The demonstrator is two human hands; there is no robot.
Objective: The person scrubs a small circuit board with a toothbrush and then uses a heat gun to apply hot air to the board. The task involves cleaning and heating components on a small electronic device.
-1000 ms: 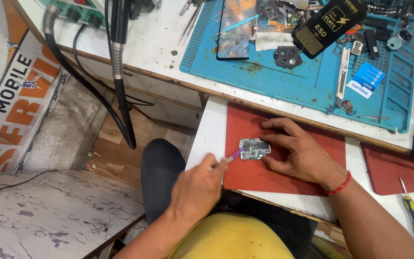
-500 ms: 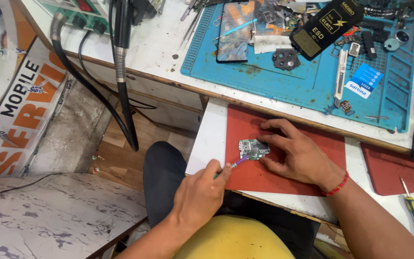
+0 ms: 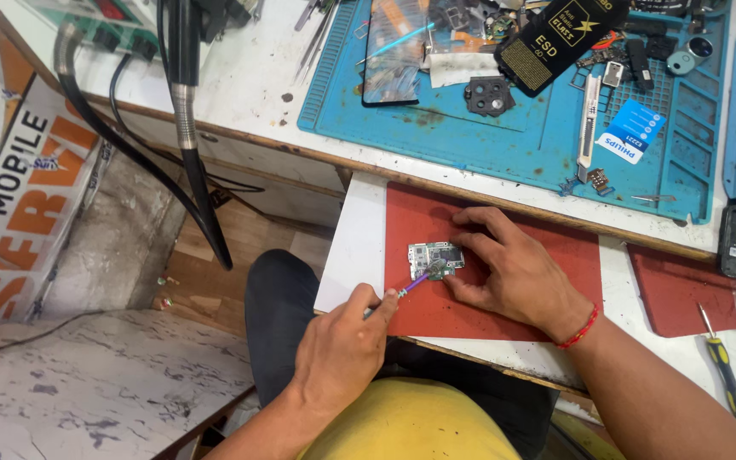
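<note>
Right hand (image 3: 517, 277) lies flat, fingers spread, pinning small circuit board (image 3: 434, 258) on red mat (image 3: 504, 247); left hand (image 3: 342, 341) fingers pinch purple-tipped tool (image 3: 411, 284) against board's near edge.

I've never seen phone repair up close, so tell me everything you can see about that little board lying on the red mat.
The little board is a small, flat, roughly rectangular circuit board, silvery grey with metal-looking covers and tiny parts too small to make out. It lies flat on the red mat near the mat's left side. The right hand steadies it, fingertips pressing its right edge. The left hand holds a thin purple-tipped tool whose point touches the board's lower edge.
</note>
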